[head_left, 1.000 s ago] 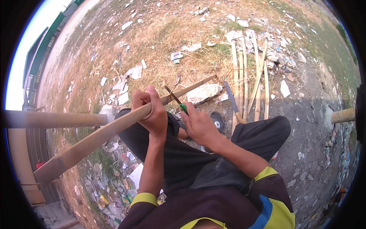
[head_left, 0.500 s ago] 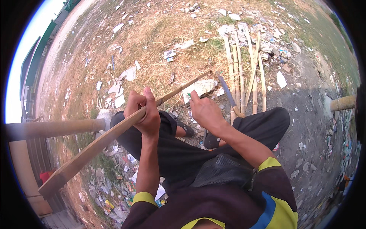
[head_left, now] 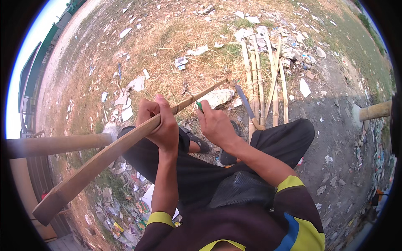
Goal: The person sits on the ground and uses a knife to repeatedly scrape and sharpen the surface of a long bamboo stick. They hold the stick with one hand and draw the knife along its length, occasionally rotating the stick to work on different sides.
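My left hand (head_left: 158,121) is closed around a long split-bamboo slat (head_left: 100,158), thumb up along its side. The slat slants across me, its broad end low at the left and its thin end up toward the middle. In my closed right hand (head_left: 218,127) is a small green-handled tool (head_left: 199,106), mostly covered by the fingers. Its thin tip lies against or just beside the slat, beyond my left hand; the exact kind of tool is hidden. A machete (head_left: 245,101) with a bamboo-coloured handle rests by my right knee.
Several bamboo strips (head_left: 254,75) lie on the ground ahead to the right. Bamboo poles stick in at the left (head_left: 58,144) and right (head_left: 375,111). Paper scraps and litter (head_left: 135,83) cover the dry grass. My bent legs (head_left: 284,138) are below my hands.
My right hand has moved left, bringing the green-handled tool up to the slat. The slat's broad end has shifted slightly down and left, still in my left hand.
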The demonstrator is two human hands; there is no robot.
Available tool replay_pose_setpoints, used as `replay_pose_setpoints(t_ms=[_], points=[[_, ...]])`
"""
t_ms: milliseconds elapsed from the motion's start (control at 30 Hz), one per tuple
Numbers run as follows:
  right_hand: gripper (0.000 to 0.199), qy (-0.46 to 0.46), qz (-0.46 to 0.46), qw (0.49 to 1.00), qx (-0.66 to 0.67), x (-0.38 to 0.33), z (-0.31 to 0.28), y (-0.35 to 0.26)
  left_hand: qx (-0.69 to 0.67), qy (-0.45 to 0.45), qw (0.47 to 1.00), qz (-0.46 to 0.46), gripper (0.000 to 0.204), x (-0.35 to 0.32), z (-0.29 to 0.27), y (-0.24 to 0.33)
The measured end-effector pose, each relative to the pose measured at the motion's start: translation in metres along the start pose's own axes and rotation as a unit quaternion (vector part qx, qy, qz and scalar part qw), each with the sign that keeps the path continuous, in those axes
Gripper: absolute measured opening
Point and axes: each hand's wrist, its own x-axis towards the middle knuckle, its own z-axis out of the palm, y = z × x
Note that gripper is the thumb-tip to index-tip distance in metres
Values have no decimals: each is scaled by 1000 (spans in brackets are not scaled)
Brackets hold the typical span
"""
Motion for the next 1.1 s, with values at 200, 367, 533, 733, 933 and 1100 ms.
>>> replay_pose_setpoints(t_ms=[200, 367, 533, 733, 933, 1100], points=[[18, 6, 7, 993, -120, 20, 6, 34, 26, 15, 999, -35, 34, 7, 0, -1], [21, -30, 4, 994, -100, 16, 4, 4, 19, 28, 995, -94, 36, 10, -3, -3], [20, -29, 46, 982, -180, 26, 19, 76, 24, 7, 999, -42, 35, 7, -3, 0], [23, -47, 21, 995, -88, 12, 2, 21, 12, 22, 997, -76, 36, 7, -3, 0], [25, -53, 89, 985, -141, 38, 20, 93, 17, 8, 998, -66, 36, 14, -7, -8], [27, -75, 69, 985, -137, 35, 13, 66, 12, 14, 999, -51, 35, 13, -3, -6]])
